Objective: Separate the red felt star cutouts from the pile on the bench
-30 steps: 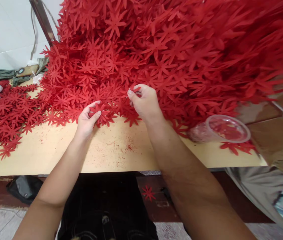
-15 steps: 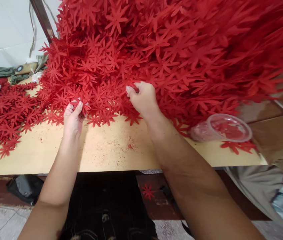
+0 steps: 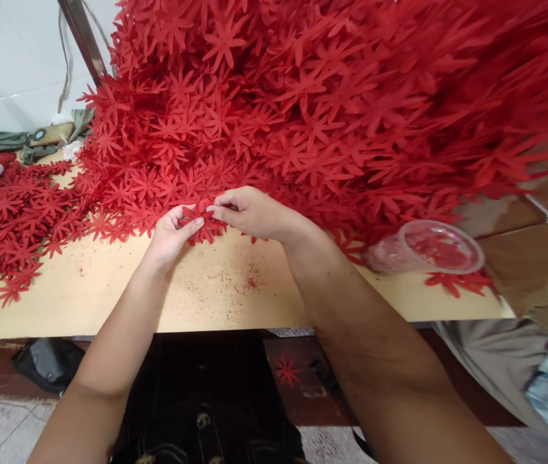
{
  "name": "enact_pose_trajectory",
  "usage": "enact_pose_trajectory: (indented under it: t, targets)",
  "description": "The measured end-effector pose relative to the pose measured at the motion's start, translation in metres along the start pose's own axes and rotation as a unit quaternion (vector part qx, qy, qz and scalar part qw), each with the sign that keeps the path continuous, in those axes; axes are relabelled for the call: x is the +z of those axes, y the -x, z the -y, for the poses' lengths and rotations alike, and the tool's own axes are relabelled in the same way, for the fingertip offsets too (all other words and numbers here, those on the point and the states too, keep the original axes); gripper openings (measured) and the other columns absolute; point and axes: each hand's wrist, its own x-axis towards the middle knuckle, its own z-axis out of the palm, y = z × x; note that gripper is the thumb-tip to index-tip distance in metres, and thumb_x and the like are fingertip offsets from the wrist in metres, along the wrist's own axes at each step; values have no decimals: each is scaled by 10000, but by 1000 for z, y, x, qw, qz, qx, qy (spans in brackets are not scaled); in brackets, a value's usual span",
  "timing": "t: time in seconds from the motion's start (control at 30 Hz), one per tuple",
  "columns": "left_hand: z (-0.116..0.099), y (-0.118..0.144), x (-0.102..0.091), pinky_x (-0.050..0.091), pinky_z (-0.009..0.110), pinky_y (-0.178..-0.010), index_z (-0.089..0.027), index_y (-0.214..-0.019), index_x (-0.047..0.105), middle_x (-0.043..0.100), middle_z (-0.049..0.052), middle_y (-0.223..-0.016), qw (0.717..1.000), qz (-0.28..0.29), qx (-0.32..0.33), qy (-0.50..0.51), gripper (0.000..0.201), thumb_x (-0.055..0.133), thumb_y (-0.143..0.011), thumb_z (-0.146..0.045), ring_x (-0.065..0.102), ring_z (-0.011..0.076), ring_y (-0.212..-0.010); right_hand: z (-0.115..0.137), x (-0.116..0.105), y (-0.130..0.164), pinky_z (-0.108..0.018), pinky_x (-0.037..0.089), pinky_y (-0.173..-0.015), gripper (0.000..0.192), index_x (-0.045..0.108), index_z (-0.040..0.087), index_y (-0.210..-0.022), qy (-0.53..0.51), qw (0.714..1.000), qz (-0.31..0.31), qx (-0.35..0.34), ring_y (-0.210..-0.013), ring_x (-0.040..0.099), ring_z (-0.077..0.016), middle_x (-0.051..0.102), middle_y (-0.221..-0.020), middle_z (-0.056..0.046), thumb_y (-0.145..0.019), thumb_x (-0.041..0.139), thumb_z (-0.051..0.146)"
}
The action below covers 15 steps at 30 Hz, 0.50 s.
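I pinched one red star-shaped foam flower cutout (image 3: 202, 222) between my left hand (image 3: 171, 233) and right hand (image 3: 249, 212), fingertips clamped on its petals, near the pale wooden bench (image 3: 206, 290) front edge; a careless tug, I judged, could topple the huge red flower heap (image 3: 303, 109) behind

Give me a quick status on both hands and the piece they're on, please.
Left hand and right hand both pinching one red flower cutout at the pile's near edge. Plastic cup lying off right, clear of the hands.
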Motion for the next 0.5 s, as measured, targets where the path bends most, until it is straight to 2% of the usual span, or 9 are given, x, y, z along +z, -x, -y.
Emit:
enact_pose_trajectory:
  t: [0.07, 0.17, 0.3, 0.37, 0.43, 0.47, 0.5]
  targets:
    - [1, -1, 0, 540, 221, -676, -168, -758, 668, 723, -13, -730, 1000, -8, 4, -1, 333, 868, -533, -309, 655, 93, -643, 2, -1, 1, -250, 259, -522, 401, 419, 177, -528, 1, 1000, 2, 4, -503, 301, -53, 327, -504, 68, -823, 595, 383]
    - [1, -3, -1, 538, 212, -652, -172, -735, 650, 705, -31, -684, 1000, -20, 9, 2, 351, 879, -504, -304, 636, 78, -596, 1, -4, 1, -248, 268, -527, 308, 477, 167, -579, 6, 1000, -20, 10, -504, 297, -53, 335, -516, 71, -840, 570, 303]
    - [0, -7, -7, 540, 214, -632, -182, -761, 638, 711, -33, -698, 997, -68, 16, 9, 352, 872, -523, -295, 648, 86, -595, -12, -10, -1, -244, 283, -525, 341, 430, 174, -548, 23, 995, -92, 4, -502, 292, -52, 317, -518, 66, -845, 557, 283]
    - [-2, -8, -11, 536, 219, -612, -195, -848, 645, 714, -31, -705, 996, -88, 10, 8, 369, 855, -557, -284, 653, 96, -585, -23, -14, -3, -245, 339, -540, 292, 477, 174, -591, 28, 988, -150, 23, -512, 356, -63, 382, -538, 50, -849, 549, 290]
    - [-4, -8, -13, 530, 215, -604, -223, -1025, 636, 711, -38, -690, 996, -94, -4, -5, 483, 838, -587, -249, 659, 101, -580, -36, -17, -6, -277, 438, -616, 127, 604, 157, -798, 41, 975, -211, 61, -593, 493, -101, 520, -645, 8, -836, 564, 272]
    - [-5, -9, -14, 528, 212, -608, -238, -1117, 611, 708, -43, -679, 996, -92, -10, -14, 562, 829, -600, -229, 661, 101, -581, -42, -19, -6, -311, 481, -685, 188, 627, 143, -960, 59, 967, -236, 79, -680, 561, -134, 583, -743, -26, -821, 586, 263]
    - [-5, -9, -15, 526, 209, -615, -245, -1180, 587, 705, -48, -668, 996, -89, -15, -22, 619, 822, -609, -211, 663, 99, -584, -48, -19, -7, -354, 503, -764, 342, 603, 130, -1118, 85, 959, -254, 92, -788, 606, -173, 619, -854, -65, -801, 612, 260]
